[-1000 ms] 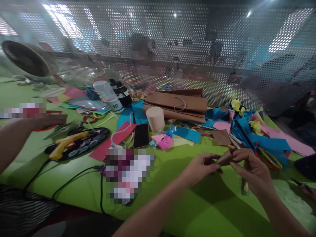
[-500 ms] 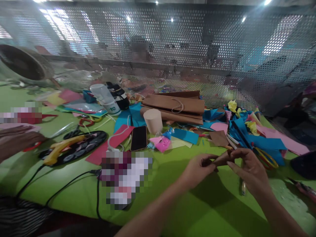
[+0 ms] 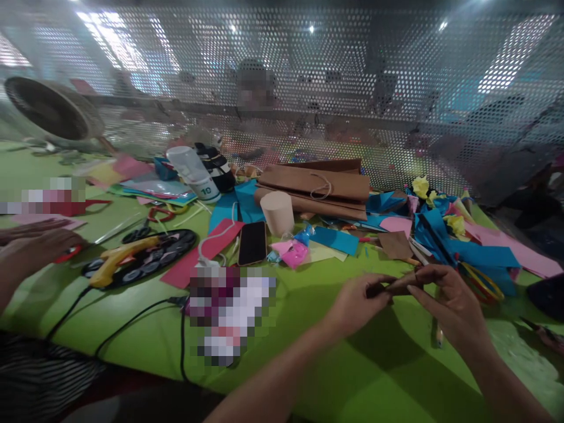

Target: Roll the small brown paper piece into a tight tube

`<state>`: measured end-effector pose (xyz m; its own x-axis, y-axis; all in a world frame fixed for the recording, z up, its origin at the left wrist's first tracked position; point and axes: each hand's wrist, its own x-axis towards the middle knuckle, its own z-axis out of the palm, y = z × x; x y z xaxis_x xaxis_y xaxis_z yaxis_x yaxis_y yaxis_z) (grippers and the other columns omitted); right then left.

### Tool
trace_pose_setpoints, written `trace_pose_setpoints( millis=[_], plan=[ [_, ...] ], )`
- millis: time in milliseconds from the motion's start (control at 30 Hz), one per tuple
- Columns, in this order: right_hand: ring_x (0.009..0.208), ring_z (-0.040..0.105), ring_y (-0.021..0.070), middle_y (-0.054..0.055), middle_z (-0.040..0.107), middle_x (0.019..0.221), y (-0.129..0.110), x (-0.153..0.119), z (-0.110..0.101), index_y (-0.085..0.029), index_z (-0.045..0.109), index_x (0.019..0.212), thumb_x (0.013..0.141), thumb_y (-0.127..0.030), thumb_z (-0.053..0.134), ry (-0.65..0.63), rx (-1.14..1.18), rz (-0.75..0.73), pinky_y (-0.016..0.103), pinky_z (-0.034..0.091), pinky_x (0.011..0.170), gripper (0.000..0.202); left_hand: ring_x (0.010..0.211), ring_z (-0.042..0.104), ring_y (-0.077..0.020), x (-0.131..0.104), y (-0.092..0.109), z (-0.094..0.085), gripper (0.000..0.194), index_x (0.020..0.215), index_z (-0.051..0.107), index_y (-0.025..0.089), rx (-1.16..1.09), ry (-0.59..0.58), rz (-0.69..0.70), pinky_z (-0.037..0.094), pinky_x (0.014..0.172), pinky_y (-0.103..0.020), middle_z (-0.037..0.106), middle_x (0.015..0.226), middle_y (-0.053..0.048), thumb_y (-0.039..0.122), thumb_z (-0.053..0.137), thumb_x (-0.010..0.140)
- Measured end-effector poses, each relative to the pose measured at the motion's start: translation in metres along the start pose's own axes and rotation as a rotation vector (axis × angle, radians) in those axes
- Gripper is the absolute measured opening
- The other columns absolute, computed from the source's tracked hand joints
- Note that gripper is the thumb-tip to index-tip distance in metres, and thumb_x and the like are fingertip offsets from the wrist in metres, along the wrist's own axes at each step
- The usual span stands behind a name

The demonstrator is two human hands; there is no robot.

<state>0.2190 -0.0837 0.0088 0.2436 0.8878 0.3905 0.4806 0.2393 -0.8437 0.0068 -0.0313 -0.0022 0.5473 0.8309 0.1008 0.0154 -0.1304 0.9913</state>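
Note:
Between my two hands is a small brown piece (image 3: 402,284) that looks like rolled or folded paper. My left hand (image 3: 358,302) is closed on its left end, thumb below and fingers above. At the other end my right hand (image 3: 453,302) pinches it with thumb and fingertips. Both hands are held a little above the green table (image 3: 317,346), casting a shadow on it. A pencil (image 3: 439,335) lies partly hidden beneath my right hand. Just beyond my hands is a brown paper square (image 3: 395,244).
A glue gun (image 3: 123,258) rests on a black tray at left, near another person's hand (image 3: 42,244). A phone (image 3: 252,243), a beige paper roll (image 3: 277,212), blue and pink paper scraps and a tilted bottle (image 3: 194,173) stand or lie behind. Cables cross the front left.
The view has shifted slightly, so the table things sit a little farther right. My hands keep nearly the same grip on the brown piece, with small finger movements.

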Motion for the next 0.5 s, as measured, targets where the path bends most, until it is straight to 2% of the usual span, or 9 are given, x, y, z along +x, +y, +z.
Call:
trace_pose_setpoints(
  millis=[233, 500],
  plan=[
    [0.092, 0.072, 0.0258, 0.004, 0.074, 0.095, -0.0033, 0.0007, -0.0001, -0.028, 0.065, 0.104, 0.083, -0.048, 0.085, -0.032, -0.022, 0.009, 0.040, 0.059, 0.083, 0.035, 0.099, 0.075, -0.0279, -0.0002, 0.0009, 0.0007, 0.038, 0.124, 0.080, 0.020, -0.013, -0.010, -0.027, 0.058, 0.090, -0.038, 0.082, 0.110, -0.010, 0.020, 0.070, 0.088],
    [0.093, 0.074, 0.0267, 0.004, 0.074, 0.099, 0.0005, -0.0013, 0.0042, -0.028, 0.064, 0.108, 0.081, -0.049, 0.087, -0.029, 0.016, 0.026, 0.042, 0.060, 0.082, 0.041, 0.105, 0.075, -0.0264, 0.0001, 0.0034, 0.0016, 0.036, 0.123, 0.080, 0.019, 0.002, -0.018, 0.020, 0.057, 0.095, -0.036, 0.082, 0.115, -0.009, 0.018, 0.067, 0.089]
  ],
)
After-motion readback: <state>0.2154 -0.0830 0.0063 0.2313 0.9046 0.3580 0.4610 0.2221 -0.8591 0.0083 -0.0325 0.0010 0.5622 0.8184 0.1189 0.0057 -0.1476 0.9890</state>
